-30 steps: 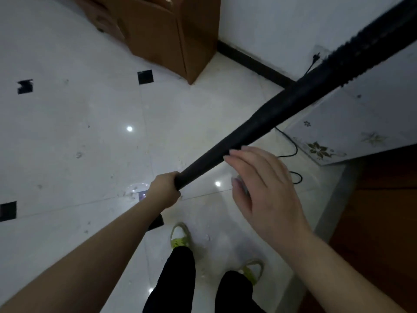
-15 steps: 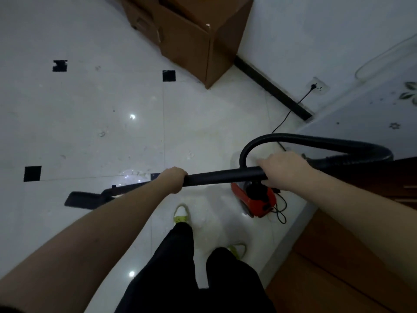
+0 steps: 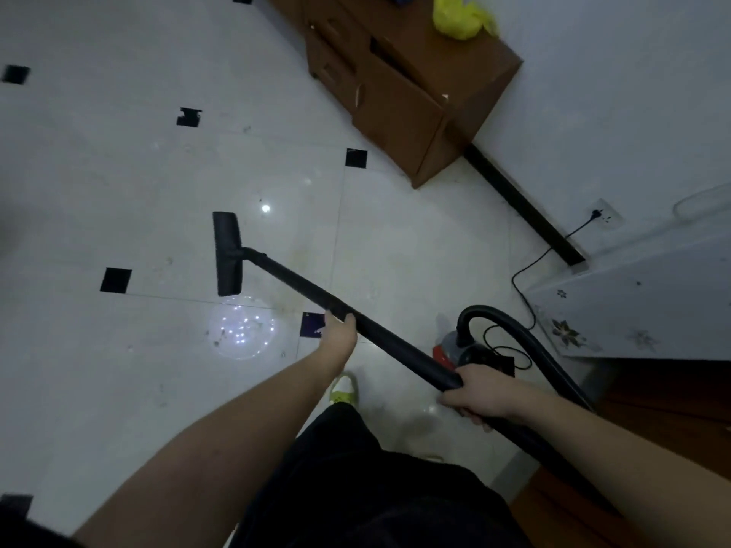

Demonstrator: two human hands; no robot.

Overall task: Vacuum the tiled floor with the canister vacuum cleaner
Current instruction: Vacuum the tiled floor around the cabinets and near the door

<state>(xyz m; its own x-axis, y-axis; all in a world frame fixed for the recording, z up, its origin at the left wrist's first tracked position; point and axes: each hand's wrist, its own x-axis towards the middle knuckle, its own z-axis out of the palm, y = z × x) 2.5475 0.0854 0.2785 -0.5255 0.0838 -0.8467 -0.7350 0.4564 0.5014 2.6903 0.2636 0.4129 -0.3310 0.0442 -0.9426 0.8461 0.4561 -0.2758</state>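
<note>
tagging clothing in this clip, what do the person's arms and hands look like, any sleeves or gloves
Both forearms are bare as far up as the frame shows, with no sleeve in view. The left hand and right hand wear no gloves, and no watch, ring or wristband shows. The fingers are uncovered. Lower down, dark trousers and a yellow-green and white shoe are worn.

Pale tiled floor, with what rests on it around you.

Your floor (image 3: 118,172) is glossy white tile set with small black squares (image 3: 115,280) at the corners, speckled with bits of dirt. The black floor head (image 3: 227,259) lies flat on it ahead of you. The red and black canister (image 3: 463,350) sits to your right, its cord (image 3: 526,294) trailing beside it. A brown cabinet (image 3: 399,92) stands against the wall, and your yellow-green shoe (image 3: 344,389) is planted below.
</note>
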